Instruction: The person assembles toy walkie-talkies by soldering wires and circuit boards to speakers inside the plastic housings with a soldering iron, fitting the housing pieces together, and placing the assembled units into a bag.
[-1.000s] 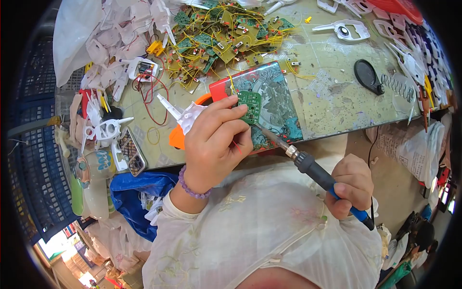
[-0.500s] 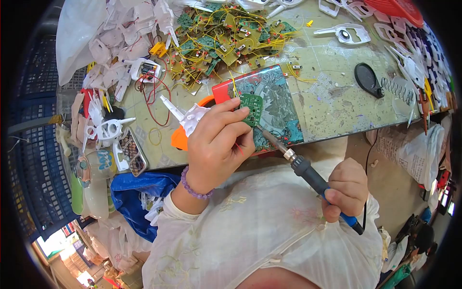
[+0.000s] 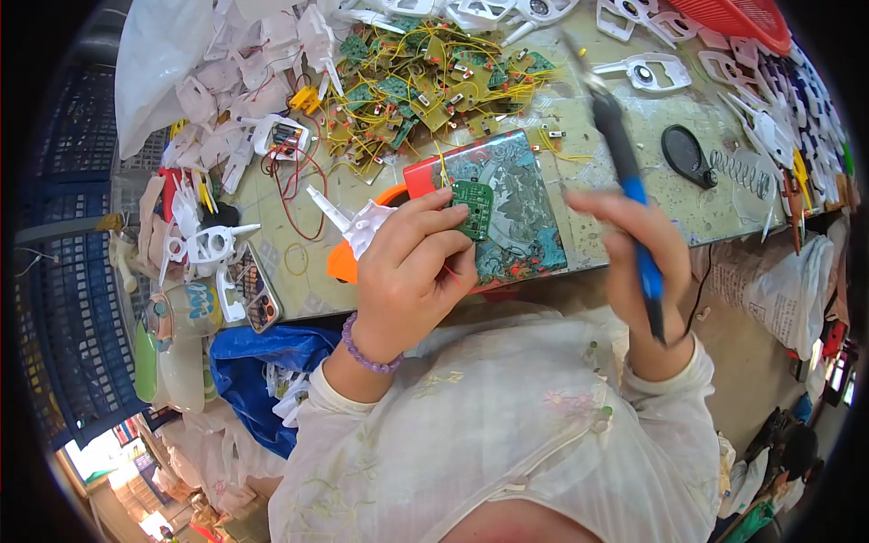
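My left hand (image 3: 412, 267) is closed, its fingertips pressing on a green circuit board (image 3: 474, 210). A white plastic housing (image 3: 364, 226) pokes out beside that hand, and a short red wire (image 3: 451, 271) shows at its fingers. Under the board lies a flat block with a red edge and a dark patterned top (image 3: 534, 231). My right hand (image 3: 647, 258), smeared by motion, grips a soldering iron (image 3: 617, 140) by its blue and black handle. The iron points up and away over the table, apart from the board. An orange object (image 3: 342, 264) sits partly hidden behind the housing.
A heap of circuit boards with yellow wires (image 3: 434, 81) covers the back of the table. White plastic housings (image 3: 262, 63) pile up at back left. A black oval part (image 3: 686, 154) and a coil spring (image 3: 742, 172) lie right. A phone (image 3: 258, 285) rests near the left edge.
My right hand has swung the soldering iron up and away from the circuit board, its tip now toward the back of the table. My left hand and the board stay nearly still.
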Demonstrator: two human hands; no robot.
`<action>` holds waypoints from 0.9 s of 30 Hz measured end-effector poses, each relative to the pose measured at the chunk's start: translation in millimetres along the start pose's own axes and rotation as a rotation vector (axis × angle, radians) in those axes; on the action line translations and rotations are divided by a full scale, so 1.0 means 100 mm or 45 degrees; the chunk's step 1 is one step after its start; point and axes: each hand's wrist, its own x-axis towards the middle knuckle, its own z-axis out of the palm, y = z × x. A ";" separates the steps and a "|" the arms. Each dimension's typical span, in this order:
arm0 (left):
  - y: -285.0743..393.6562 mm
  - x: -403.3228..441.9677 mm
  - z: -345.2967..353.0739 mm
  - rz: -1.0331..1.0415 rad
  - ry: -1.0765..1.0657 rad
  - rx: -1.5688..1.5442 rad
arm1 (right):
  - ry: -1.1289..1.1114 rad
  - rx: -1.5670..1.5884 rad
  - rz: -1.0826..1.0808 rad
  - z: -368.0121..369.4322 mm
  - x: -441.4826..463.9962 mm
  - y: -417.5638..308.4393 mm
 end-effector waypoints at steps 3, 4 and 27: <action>0.00 0.00 -0.01 0.012 -0.013 -0.010 | -0.109 -0.112 -0.063 0.24 0.34 0.14; 0.00 0.00 -0.02 0.011 -0.028 -0.024 | -0.235 -0.072 -0.021 0.27 0.42 0.11; -0.17 -0.10 -0.43 -0.303 -0.335 -0.319 | -0.424 -0.101 -0.019 0.45 0.44 0.15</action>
